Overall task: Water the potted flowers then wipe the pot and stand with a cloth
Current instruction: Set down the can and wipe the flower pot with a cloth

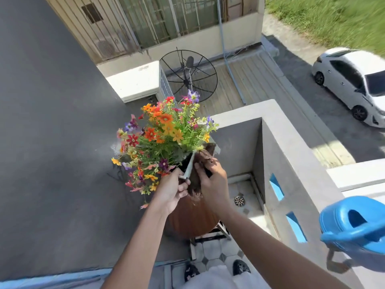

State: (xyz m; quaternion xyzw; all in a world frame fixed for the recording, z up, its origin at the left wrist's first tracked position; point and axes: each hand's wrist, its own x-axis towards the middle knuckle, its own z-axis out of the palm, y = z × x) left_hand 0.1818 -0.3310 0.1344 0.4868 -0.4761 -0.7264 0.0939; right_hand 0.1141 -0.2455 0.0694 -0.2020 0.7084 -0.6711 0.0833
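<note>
A brown pot point(188, 220) of multicoloured flowers point(160, 140) stands on a small metal stand point(210, 236) in the balcony corner. My left hand point(169, 192) grips the pot's pale rim at its near edge. Against the rim just to the right, my right hand point(212, 182) presses a dark brown cloth point(205, 158). The cloth drapes over the rim and partly hides it. A blue watering can point(354, 228) rests on the parapet ledge at the far right, away from both hands.
A grey wall point(52, 142) rises on the left. The concrete parapet point(291, 170) with blue openings encloses the corner at right. A floor drain point(239, 200) sits in the tiled floor behind the pot. My shoes point(240, 267) stand below the stand.
</note>
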